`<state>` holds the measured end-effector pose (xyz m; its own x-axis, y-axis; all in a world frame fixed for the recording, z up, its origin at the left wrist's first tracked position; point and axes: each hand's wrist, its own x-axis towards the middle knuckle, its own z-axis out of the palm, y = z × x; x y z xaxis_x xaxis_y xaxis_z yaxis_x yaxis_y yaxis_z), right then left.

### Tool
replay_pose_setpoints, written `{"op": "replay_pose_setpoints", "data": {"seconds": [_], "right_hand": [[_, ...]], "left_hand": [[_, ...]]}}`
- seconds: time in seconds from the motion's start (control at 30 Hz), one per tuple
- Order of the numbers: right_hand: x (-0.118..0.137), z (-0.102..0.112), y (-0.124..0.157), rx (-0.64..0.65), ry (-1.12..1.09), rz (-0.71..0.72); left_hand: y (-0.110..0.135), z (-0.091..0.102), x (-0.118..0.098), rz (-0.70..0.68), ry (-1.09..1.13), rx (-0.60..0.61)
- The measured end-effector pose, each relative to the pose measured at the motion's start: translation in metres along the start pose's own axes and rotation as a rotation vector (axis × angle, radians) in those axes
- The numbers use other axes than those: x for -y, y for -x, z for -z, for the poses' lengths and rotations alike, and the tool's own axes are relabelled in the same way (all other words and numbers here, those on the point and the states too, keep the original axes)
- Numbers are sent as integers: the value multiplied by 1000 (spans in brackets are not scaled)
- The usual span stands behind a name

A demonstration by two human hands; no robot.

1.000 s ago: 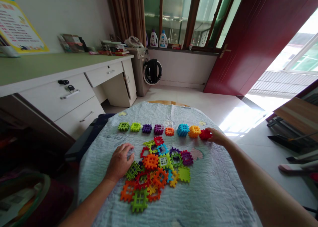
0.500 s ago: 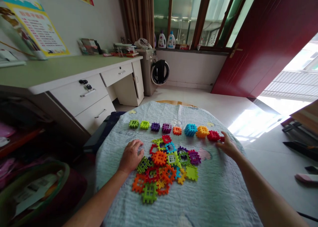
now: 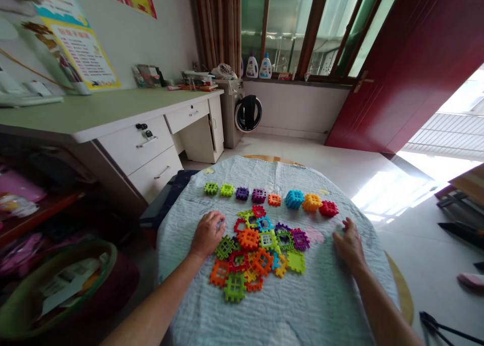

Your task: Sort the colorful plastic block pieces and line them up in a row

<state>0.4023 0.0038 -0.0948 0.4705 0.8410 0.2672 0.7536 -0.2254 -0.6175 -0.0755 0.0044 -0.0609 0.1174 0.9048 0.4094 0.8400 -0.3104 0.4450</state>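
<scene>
My left hand [image 3: 207, 233] rests on the cloth at the left of a loose pile of notched plastic tiles. Its thumb and fingers are apart with nothing between them, and a green window-patterned tile [image 3: 226, 247] lies closest. Over on the right, my right hand [image 3: 349, 241] is open and holds nothing, a little below the red tile stack [image 3: 328, 209]. That stack ends a row with a yellow stack [image 3: 312, 203], a blue stack [image 3: 294, 199], a small orange stack [image 3: 274, 199], and purple and green ones. An orange tile [image 3: 248, 239] lies atop the pile.
A pale blue cloth [image 3: 302, 310] covers the round table. A desk with drawers [image 3: 132, 139] stands at the left, and a washing machine [image 3: 231, 114] behind it. A bin [image 3: 109, 265] sits on the floor at lower left. A red door [image 3: 393, 68] is at the right.
My right hand has let go of the red stack and drawn back toward me. My left hand stays beside the pile. The view has shifted slightly.
</scene>
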Motion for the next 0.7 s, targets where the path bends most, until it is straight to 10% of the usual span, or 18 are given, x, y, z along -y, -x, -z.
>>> {"op": "replay_pose_setpoints", "data": {"seconds": [0.7], "right_hand": [[20,0,28,-143,114,37]], "left_hand": [[0,1,-2,1,-12,11]]}}
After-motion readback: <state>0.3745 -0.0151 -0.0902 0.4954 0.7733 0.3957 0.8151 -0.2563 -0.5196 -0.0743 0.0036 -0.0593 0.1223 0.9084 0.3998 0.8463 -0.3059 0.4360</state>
